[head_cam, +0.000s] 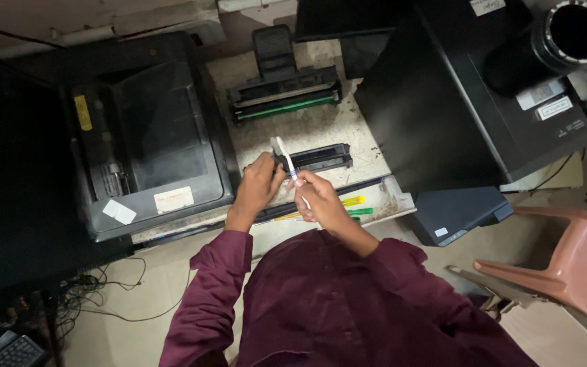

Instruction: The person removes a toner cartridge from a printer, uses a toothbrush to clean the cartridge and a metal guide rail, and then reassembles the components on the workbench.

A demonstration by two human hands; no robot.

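The toner cartridge (315, 158), a small black bar-shaped unit, lies flat on the stained worktop (321, 126), and I use it as my landmark for everything else. It sits lengthwise across the surface, which seems to me the sensible way to have it: low, stable, and with its long face turned up toward my view.

My left hand (258, 185) rests at the cartridge's left end, fingers curled around or against that end; it looks like a steadying hold, so the part does not slide. How tightly the fingers close I cannot tell, since the hand's back hides the contact.

My right hand (322, 202) is just in front of the cartridge, closed around the lower handle of a white toothbrush (287, 158) in a pinch-like grip. The brush stands tilted up and away, its head above the cartridge's left end, close to where the left hand holds. I judge that angle lets the bristles reach the corner, though whether they touch it is not clear.

Behind the cartridge, a larger drum unit (285, 95) with a green strip lies apart from it. To the cartridge's left stands an opened black printer (151, 136); to its right, another black machine (470, 95) looms. In front of the cartridge, near my right hand, lie a yellow-handled tool (352, 201) and a green-handled tool (360, 212) at the worktop's edge.
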